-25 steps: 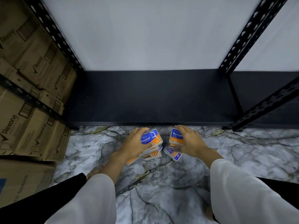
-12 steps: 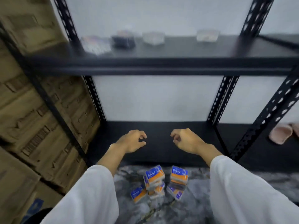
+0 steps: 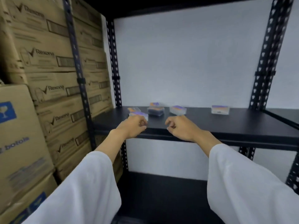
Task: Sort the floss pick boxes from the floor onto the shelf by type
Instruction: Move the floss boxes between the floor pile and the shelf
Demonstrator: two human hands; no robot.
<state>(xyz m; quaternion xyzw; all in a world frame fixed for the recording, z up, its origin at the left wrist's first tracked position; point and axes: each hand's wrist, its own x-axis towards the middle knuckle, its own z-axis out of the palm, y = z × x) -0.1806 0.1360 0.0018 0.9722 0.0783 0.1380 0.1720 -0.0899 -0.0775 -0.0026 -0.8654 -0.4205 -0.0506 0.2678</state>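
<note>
Several small floss pick boxes with orange and purple labels lie on the black shelf board (image 3: 234,125): a clear pair at the left (image 3: 137,112), a dark box (image 3: 155,110), a clear box (image 3: 177,109) and one apart at the right (image 3: 220,109). My left hand (image 3: 133,126) hovers at the shelf's front edge, just before the left boxes, fingers loosely curled and holding nothing. My right hand (image 3: 179,127) hangs beside it, also loosely curled and empty. The floor boxes are out of view. The frame is blurred.
Stacked brown cardboard cartons (image 3: 48,88) fill the left side behind a black perforated upright (image 3: 76,62). Another black upright (image 3: 268,54) stands at the right. A lower black shelf (image 3: 161,191) sits below, with a white wall behind.
My hands let go of the floss pick boxes on the floor and rose empty. The view lifted from the floor to the middle shelf.
</note>
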